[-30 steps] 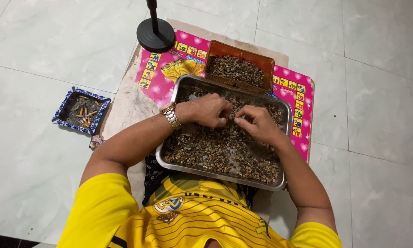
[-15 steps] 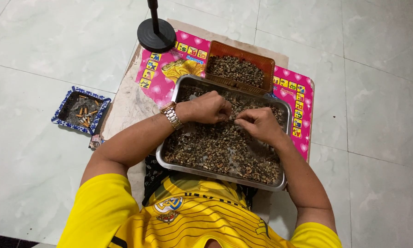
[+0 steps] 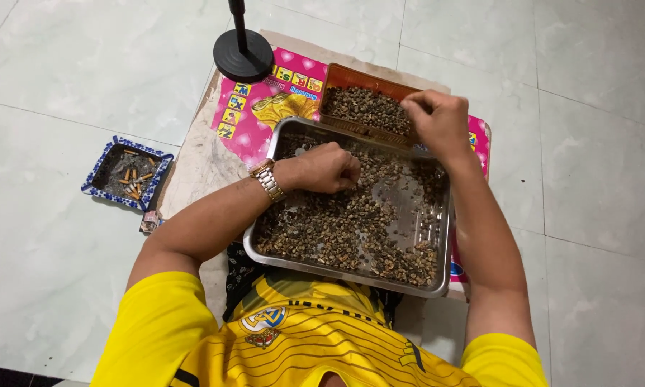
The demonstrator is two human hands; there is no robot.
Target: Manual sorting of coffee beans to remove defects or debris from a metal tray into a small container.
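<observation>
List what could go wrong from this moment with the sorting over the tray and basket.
The right hand hovers closed over the orange basket near its right end; pieces released there might drop past the rim onto the pink mat.

The metal tray appears to rest partly on the person's lap, so leaning on the left hand could tip it and spill the brown pieces.

The ashtray sits close by the left elbow and could be knocked.

A blue-rimmed ashtray point(image 3: 125, 172) full of cigarette butts point(image 3: 133, 180) sits at nine o'clock on the pale tiled floor point(image 3: 64, 72). At twelve o'clock, a black round stand base point(image 3: 243, 55) rests on a pink picture mat point(image 3: 247, 118).
</observation>
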